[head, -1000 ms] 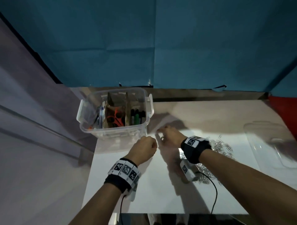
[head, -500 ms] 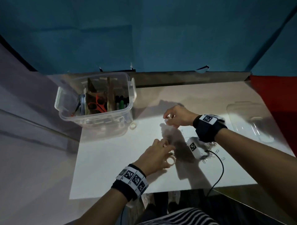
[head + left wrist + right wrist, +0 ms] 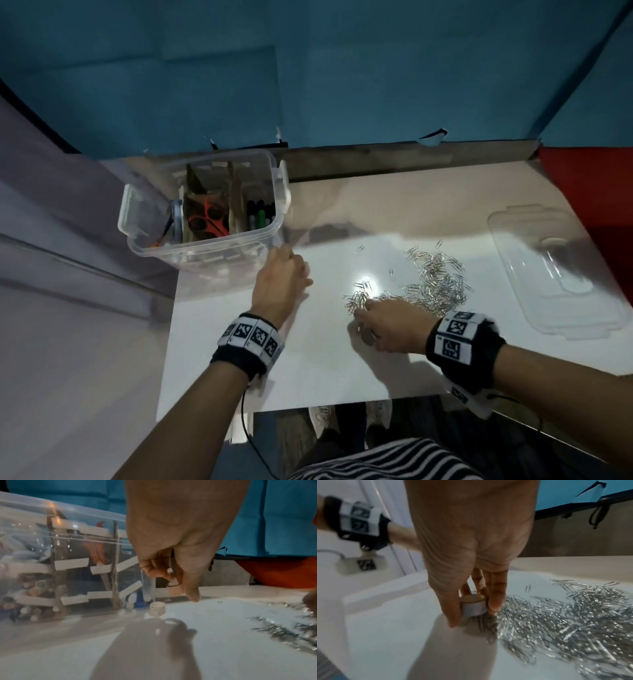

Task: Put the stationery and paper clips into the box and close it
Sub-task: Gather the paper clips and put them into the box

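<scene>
From above, the right hand sits at the near edge of the paper clips strewn on the table, while the open box stands far left and its lid far right. At the left wrist, the left hand hovers by the box, fingers loosely curled over a small white cylinder; whether they hold anything I cannot tell. At the right wrist, fingers pinch a small cylinder, seemingly a magnet, clips clinging beneath; better to drag slowly and lift level.
</scene>
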